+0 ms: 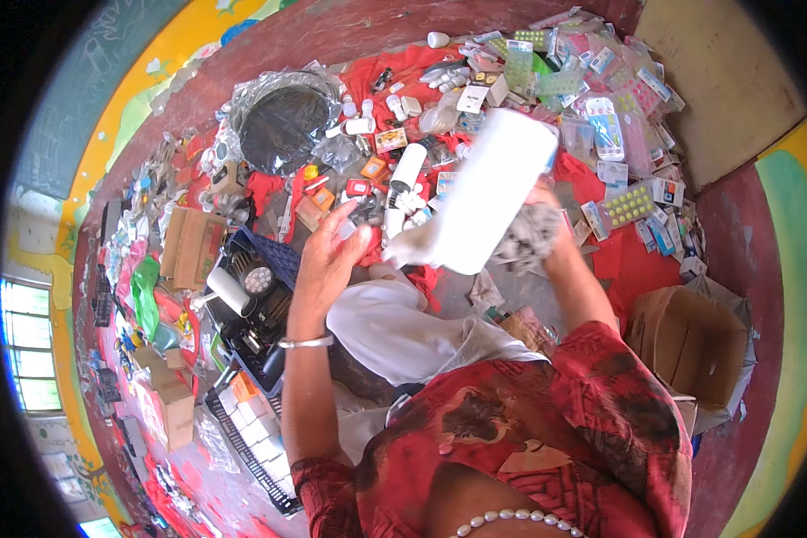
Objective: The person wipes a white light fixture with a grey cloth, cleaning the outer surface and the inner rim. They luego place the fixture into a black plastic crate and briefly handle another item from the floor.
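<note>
A large white cylinder-shaped container [500, 184] is held tilted in front of me, its lower end to the left. My right hand [541, 199] grips it from the far right side, most of the fingers hidden behind it. A crumpled grey-patterned cloth [525, 240] is bunched between that hand and the container. A blurred pale piece [410, 246] shows at the container's lower left; I cannot make out what it is. My left hand [328, 255] is raised to the left with fingers apart, holding nothing and not touching the container. White bottles [409, 167] lie beyond.
Medicine blister packs [629, 204] and small boxes are heaped at the far right. A black-lined round tub [282, 125] stands at the far left. Open cardboard boxes [681, 345] sit at right and left. A blue crate [258, 309] with dark items is by my left forearm.
</note>
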Demonstrator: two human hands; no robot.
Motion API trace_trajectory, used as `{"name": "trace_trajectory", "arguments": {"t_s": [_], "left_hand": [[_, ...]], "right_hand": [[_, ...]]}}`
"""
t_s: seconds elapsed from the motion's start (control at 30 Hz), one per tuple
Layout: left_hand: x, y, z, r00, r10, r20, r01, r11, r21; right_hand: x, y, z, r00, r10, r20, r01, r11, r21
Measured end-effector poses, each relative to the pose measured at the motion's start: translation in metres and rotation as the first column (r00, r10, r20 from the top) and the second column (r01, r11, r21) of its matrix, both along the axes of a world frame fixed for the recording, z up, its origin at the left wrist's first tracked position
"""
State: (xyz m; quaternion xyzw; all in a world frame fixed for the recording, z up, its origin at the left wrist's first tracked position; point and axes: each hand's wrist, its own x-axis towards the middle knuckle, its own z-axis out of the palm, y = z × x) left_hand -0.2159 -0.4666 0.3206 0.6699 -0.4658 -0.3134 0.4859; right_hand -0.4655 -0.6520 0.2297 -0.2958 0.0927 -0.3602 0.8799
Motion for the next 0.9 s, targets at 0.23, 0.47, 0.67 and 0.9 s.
{"name": "trace_trajectory", "arguments": {"t_s": [0.23,0.47,0.67,0.9], "left_hand": [[0.043,0.063,0.049,0.990,-0.120,0.078,0.107,0.982,0.156],[0.058,0.209,-0.002,0.620,0.727,-0.295,-0.702,0.682,0.206],[0.058,0.248,-0.081,0.541,0.484,-0.688,-0.705,0.706,-0.058],[0.116,0.279,-0.182,0.372,0.534,-0.759,-0.737,0.667,0.108]], "right_hand": [[0.172,0.074,0.047,0.738,0.672,0.067,-0.673,0.725,0.148],[0.280,0.180,0.067,0.497,0.845,-0.201,-0.848,0.521,0.093],[0.341,0.194,0.014,0.769,0.409,-0.491,-0.523,0.844,-0.115],[0.370,0.288,-0.019,0.952,0.258,-0.166,-0.265,0.419,-0.869]]}}
